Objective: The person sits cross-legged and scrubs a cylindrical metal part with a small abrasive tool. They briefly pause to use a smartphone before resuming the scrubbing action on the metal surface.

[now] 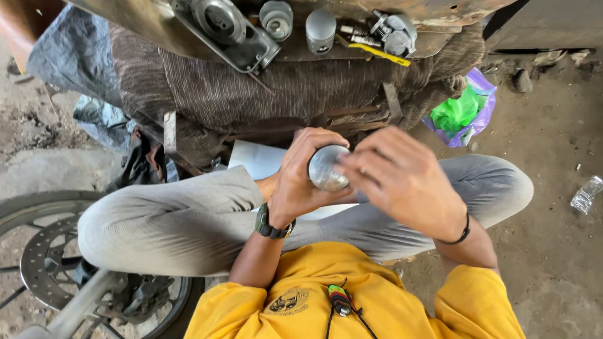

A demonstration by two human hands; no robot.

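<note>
Left hand (300,179) wraps a round metal cylinder (327,167) in a closed grip, right hand (402,179) fingertips pinching its face; a slip could drop it onto the dirt floor (553,251).

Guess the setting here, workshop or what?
Likely a roadside motorcycle repair spot. A wheel with a brake disc stands at the person's left, engine parts lie on a cloth-draped bench, the floor is bare dirt, and the left hand holds a metal piston.
</note>
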